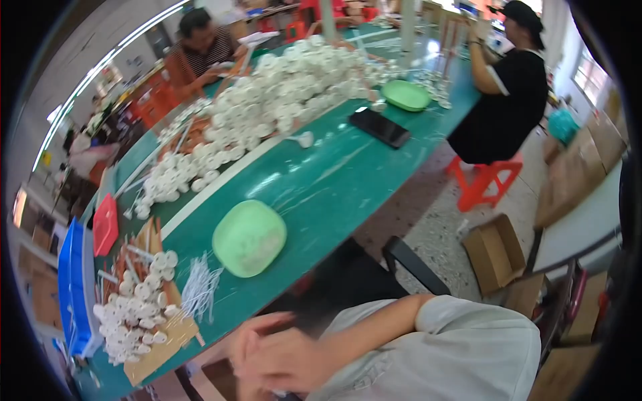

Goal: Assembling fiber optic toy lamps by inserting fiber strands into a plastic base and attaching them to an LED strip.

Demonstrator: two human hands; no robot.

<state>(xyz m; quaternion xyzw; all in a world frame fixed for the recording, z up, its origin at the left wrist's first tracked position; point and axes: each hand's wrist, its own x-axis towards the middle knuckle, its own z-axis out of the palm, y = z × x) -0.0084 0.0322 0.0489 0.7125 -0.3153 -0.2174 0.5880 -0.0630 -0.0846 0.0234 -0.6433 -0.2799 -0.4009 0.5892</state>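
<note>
Busy workshop, long green counter (321, 180). Huge heap of white caps (281, 93) waiting, small batch (134, 314) sorted on cardboard beside thin sticks (199, 289). Hands (274, 354) clasped low at counter edge, grip closed on nothing visible.

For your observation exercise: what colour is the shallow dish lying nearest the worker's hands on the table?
Light green; the dish shows plainly in the head view, on the dark green table.

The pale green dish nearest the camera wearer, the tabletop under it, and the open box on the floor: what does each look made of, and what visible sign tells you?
Pale green dish: probably plastic, smooth with a soft sheen and rounded moulded corners.
Tabletop: a green, fairly glossy coated surface with pale streaks of reflected light; what lies beneath cannot be told.
Open box: brown cardboard, matt, with folded flaps.
</note>
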